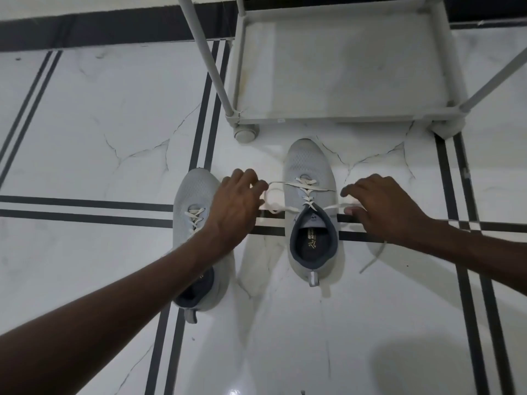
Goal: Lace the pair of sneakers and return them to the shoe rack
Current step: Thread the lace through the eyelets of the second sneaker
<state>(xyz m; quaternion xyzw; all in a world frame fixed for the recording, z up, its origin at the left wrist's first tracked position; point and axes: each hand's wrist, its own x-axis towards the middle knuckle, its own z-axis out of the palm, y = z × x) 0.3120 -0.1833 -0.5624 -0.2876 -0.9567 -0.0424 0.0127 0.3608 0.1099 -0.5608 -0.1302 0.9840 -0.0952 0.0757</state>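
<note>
Pale logo and print on right sneaker [310, 178] insole, too small to read

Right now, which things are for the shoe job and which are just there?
For the job:
right sneaker
left sneaker
white lace
shoe rack
left hand
right hand

Just there:
tiled floor
</note>
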